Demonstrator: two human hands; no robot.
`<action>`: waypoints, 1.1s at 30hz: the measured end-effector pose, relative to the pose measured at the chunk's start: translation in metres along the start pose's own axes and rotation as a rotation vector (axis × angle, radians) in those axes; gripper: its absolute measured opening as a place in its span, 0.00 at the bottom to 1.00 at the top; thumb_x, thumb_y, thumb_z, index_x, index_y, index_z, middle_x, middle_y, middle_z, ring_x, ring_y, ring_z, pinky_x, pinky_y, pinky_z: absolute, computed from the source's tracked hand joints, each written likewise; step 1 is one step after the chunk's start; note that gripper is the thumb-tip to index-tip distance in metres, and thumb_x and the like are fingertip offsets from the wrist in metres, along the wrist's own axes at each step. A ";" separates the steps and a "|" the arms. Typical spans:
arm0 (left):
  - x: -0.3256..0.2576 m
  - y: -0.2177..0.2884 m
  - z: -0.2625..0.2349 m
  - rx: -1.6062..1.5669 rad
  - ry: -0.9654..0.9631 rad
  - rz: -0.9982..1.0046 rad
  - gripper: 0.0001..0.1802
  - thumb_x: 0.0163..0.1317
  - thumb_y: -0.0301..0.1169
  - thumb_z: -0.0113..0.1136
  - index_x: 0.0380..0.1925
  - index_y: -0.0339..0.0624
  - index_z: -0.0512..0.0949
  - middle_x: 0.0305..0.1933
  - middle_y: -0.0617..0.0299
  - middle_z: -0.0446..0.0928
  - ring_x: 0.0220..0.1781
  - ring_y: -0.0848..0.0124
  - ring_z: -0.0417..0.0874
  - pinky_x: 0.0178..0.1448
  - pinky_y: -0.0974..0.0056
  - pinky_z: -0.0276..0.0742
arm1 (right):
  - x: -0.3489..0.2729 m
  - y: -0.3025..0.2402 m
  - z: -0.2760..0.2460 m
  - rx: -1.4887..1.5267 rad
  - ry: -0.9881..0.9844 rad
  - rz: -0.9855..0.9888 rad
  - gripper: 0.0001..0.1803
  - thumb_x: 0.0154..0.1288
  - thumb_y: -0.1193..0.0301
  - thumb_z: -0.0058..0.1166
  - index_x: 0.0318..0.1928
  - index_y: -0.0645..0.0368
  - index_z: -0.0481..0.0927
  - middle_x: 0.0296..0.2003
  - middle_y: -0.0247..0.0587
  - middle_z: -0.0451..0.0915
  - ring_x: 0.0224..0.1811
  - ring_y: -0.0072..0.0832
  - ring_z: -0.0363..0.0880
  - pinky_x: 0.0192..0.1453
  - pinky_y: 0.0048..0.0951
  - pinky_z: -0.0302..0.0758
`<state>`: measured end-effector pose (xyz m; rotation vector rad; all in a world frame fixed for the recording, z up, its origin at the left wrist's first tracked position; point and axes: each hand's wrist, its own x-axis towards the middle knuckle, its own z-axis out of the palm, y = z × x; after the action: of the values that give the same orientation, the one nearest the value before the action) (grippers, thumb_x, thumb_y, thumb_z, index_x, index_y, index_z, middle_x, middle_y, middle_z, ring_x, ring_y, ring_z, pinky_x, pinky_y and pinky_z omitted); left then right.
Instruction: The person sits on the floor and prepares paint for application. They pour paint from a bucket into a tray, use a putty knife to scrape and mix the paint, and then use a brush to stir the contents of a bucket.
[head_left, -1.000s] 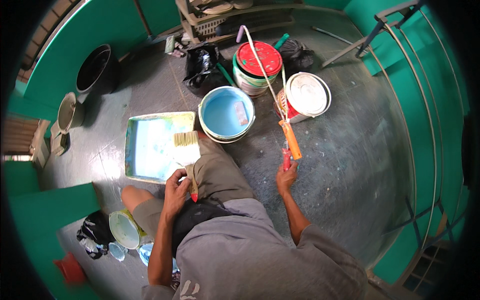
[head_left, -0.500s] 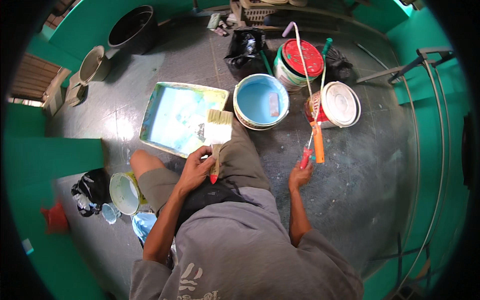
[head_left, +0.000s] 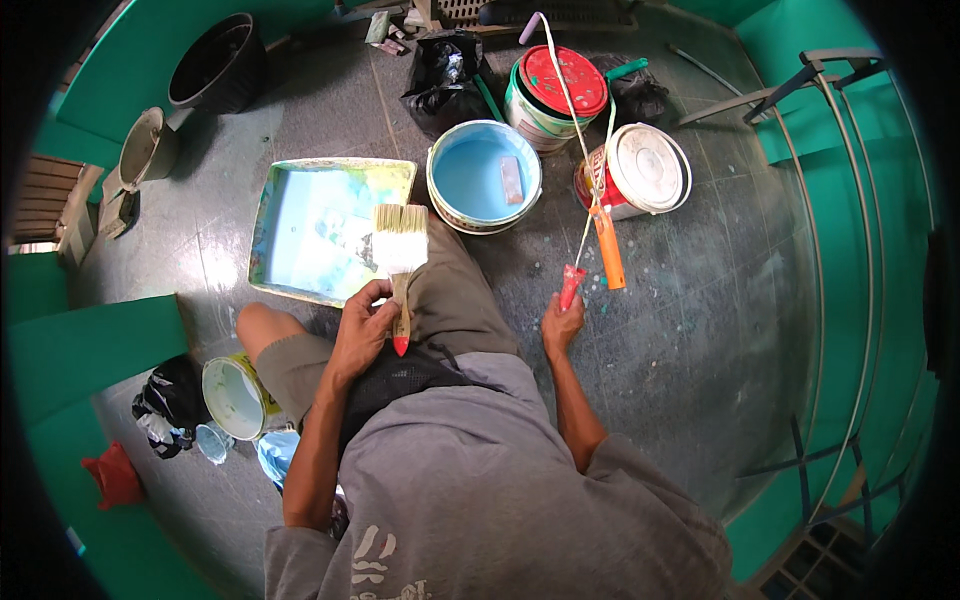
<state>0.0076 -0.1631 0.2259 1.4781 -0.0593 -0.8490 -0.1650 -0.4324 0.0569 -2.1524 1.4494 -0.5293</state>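
Observation:
My left hand [head_left: 362, 325] is closed on the wooden handle of a wide paintbrush [head_left: 401, 240], bristles pointing away from me, over my thigh beside the paint tray [head_left: 263, 268]. The tray holds light blue paint. My right hand [head_left: 563, 325] grips the red handle of a paint roller [head_left: 572, 287], whose wire runs up toward a green roller end. Close beside it is a second roller with an orange handle [head_left: 607, 250], its wire crossing the first and ending in a small purple roller. Beyond them stands an open bucket of light blue paint [head_left: 436, 190], a small block against its inner wall.
A red-lidded bucket [head_left: 563, 80] and a white-lidded bucket [head_left: 643, 165] stand at the far right, near black bags [head_left: 440, 80]. At left are a yellow bucket [head_left: 240, 395] and a black tub [head_left: 218, 62]. Metal rails [head_left: 850, 220] line the right wall.
The view has shifted, so everything sits further left and up. The green roller end has tilted from near upright toward sideways. Both hands keep their grips; the paintbrush stays about where it was.

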 end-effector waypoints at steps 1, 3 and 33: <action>0.000 0.002 0.001 -0.009 -0.007 -0.012 0.09 0.61 0.25 0.49 0.41 0.33 0.71 0.33 0.64 0.75 0.32 0.80 0.76 0.37 0.75 0.72 | 0.001 0.002 0.000 0.018 -0.002 -0.013 0.15 0.53 0.68 0.56 0.36 0.65 0.71 0.33 0.57 0.72 0.39 0.53 0.72 0.42 0.47 0.68; -0.004 0.007 0.001 -0.027 -0.004 -0.034 0.09 0.61 0.26 0.49 0.41 0.33 0.71 0.32 0.64 0.75 0.32 0.80 0.75 0.37 0.75 0.72 | 0.001 0.001 0.001 0.012 -0.007 -0.034 0.15 0.53 0.68 0.56 0.36 0.66 0.71 0.33 0.57 0.72 0.39 0.53 0.72 0.42 0.47 0.67; -0.011 -0.006 -0.020 0.014 0.095 0.176 0.09 0.62 0.28 0.50 0.40 0.34 0.70 0.32 0.65 0.72 0.33 0.80 0.73 0.35 0.73 0.71 | 0.036 0.017 -0.009 -0.118 0.133 -0.172 0.18 0.55 0.68 0.56 0.43 0.64 0.69 0.34 0.59 0.76 0.36 0.55 0.76 0.38 0.46 0.70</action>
<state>0.0075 -0.1399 0.2221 1.5005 -0.1230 -0.6372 -0.1700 -0.4735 0.0560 -2.3902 1.4029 -0.6753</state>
